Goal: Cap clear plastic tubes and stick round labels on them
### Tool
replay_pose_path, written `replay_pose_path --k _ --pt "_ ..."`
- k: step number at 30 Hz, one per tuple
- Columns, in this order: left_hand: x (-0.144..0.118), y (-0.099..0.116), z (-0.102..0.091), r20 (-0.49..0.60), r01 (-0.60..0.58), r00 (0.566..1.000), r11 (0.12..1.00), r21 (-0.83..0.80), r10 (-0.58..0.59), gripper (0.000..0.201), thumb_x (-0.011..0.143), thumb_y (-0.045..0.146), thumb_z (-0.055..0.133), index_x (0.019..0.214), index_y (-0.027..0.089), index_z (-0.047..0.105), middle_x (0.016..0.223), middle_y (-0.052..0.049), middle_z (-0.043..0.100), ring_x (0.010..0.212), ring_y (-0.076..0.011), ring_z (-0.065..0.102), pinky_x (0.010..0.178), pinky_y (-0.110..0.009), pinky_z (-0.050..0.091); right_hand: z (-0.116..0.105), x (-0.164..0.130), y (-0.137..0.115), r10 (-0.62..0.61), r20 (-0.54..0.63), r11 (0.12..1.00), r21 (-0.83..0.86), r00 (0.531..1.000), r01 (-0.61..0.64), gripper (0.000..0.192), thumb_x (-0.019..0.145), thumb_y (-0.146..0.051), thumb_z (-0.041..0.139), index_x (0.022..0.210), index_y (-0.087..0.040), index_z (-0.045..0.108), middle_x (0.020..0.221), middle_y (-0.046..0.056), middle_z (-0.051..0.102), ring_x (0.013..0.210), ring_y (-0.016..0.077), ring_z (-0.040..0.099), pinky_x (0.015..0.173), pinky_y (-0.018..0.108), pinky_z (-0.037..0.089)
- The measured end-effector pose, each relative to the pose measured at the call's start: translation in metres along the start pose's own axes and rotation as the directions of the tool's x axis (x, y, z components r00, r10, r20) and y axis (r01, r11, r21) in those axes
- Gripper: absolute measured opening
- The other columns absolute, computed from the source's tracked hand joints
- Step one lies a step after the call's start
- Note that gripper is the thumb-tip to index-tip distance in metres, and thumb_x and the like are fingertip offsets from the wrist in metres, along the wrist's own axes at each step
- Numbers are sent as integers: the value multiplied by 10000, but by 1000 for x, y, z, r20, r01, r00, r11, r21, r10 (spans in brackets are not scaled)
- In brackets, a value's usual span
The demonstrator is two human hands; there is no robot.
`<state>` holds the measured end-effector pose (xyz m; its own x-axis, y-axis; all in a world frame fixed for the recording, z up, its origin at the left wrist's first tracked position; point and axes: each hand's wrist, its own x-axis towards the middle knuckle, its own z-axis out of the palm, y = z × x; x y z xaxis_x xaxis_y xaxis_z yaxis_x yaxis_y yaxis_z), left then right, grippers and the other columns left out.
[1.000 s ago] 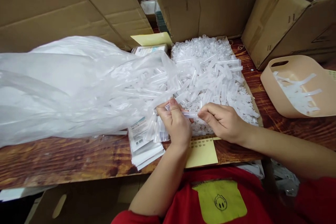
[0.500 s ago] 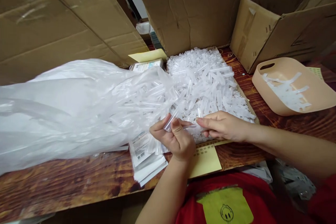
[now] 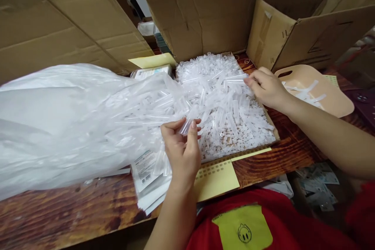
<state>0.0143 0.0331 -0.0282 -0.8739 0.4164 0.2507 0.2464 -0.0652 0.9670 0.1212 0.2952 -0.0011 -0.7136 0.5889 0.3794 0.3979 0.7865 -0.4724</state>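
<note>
From the head view, your left hand (image 3: 181,152) pinches one clear plastic tube (image 3: 185,125) between thumb and fingers, held just above the near edge of the flat cardboard tray (image 3: 265,114). Your right hand (image 3: 267,87) is curled on another clear tube (image 3: 236,81) at the far right of the loose heap of clear tubes (image 3: 222,97) that fills that tray; whether it has lifted it, you cannot tell. Judging by this, the work is barely dented: the heap is deep, and the big translucent plastic bag (image 3: 73,117) on your left is full of more tubes. The beige plastic basket (image 3: 319,93) beside your right hand holds only white strips. Room is tight: brown cardboard boxes (image 3: 307,27) wall the back and right, the bag crowds the left, and a stack of white label packets (image 3: 149,179) and a yellow perforated sheet (image 3: 215,177) overhang the wooden tabletop (image 3: 58,211) edge nearest you.
</note>
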Motion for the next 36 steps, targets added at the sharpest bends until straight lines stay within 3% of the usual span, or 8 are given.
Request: replay_pose_path --k 7,10,13,16,19,24,31,36 --pt "28 18 7 98 23 993 933 360 -63 230 938 310 676 1078 219 518 905 -47 719 613 -170 607 666 -328 471 19 60 -50 -103 354 984 -97 929 147 307 1005 -387 581 1216 -178 659 1298 134 588 1153 284 593 1014 402 451" --pt "47 18 18 104 7 993 911 413 -55 292 857 204 748 1065 202 543 931 -74 657 815 -255 664 842 -427 517 10 53 -59 -93 310 961 -222 946 167 462 999 -435 584 1376 -168 587 1385 170 551 1180 347 590 1035 479 443" --pt "47 15 20 234 -138 972 844 518 16 415 768 187 816 1096 176 562 1258 -189 597 1221 -373 595 1057 -536 460 -3 29 -57 -100 295 927 -318 950 196 353 992 -420 583 1137 -121 703 1209 183 616 1106 371 613 1000 502 460" --pt "21 17 8 331 -304 939 682 665 97 319 807 209 769 1062 159 584 1175 -190 618 1168 -372 606 1005 -529 493 -1 3 -55 -30 348 930 -334 937 154 313 969 -407 612 949 -120 734 1099 182 622 1061 361 617 966 492 476" --pt "-9 26 -5 495 -373 860 513 773 -122 41 906 184 619 946 174 614 894 -103 661 877 -299 654 827 -442 536 20 -10 -55 10 315 957 -277 949 82 263 910 -380 702 933 -120 733 1163 185 595 1140 370 585 1038 520 435" --pt "-25 34 0 481 -427 784 222 877 -392 279 882 -4 465 995 113 691 1014 -155 706 962 -318 684 882 -416 516 44 -6 -56 32 301 984 -176 953 23 186 846 -332 763 846 -159 692 1139 145 586 1114 339 577 1037 525 410" --pt "-9 14 7 518 -444 787 276 852 -335 305 938 57 472 998 144 757 1036 -130 717 951 -305 701 797 -389 531 16 -25 -51 -397 130 883 323 908 340 275 1026 -453 554 1103 -197 619 948 47 629 854 199 580 800 325 441" --pt "-2 8 2 648 -531 728 412 740 -226 234 913 48 553 981 122 764 974 -124 718 998 -302 668 917 -410 525 11 -53 -50 -582 103 803 232 807 549 337 1072 -422 496 1243 -187 665 974 73 640 837 193 618 748 298 479"
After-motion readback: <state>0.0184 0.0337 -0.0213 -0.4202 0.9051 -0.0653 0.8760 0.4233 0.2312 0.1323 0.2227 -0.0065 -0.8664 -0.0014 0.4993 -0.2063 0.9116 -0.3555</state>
